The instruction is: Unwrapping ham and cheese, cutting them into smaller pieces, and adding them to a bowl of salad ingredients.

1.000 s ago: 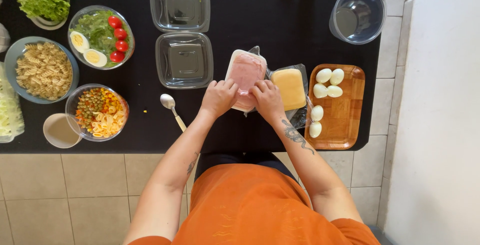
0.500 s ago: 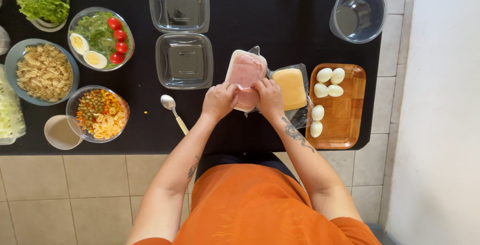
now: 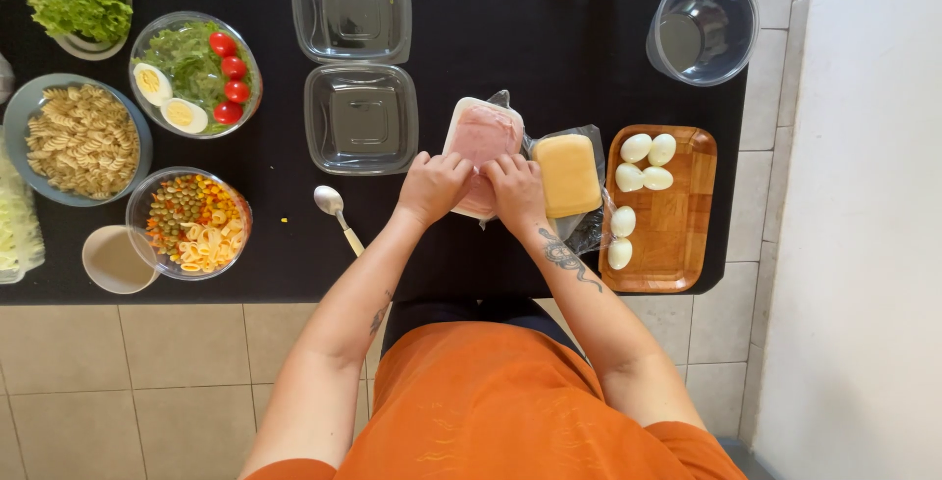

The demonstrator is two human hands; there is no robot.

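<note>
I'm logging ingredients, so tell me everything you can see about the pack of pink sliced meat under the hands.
The ham pack is a pale rectangular tray with rounded corners, holding pink slices under clear film. It lies flat on the black table, beside the wrapped cheese block. The left hand and right hand grip its near end.

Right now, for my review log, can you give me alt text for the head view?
Both hands, the left hand and the right hand, grip the near end of a clear plastic pack of pink sliced ham on a black table. Right of it lie a wrapped yellow cheese block and a wooden tray of peeled eggs; left, two empty clear containers.
</note>
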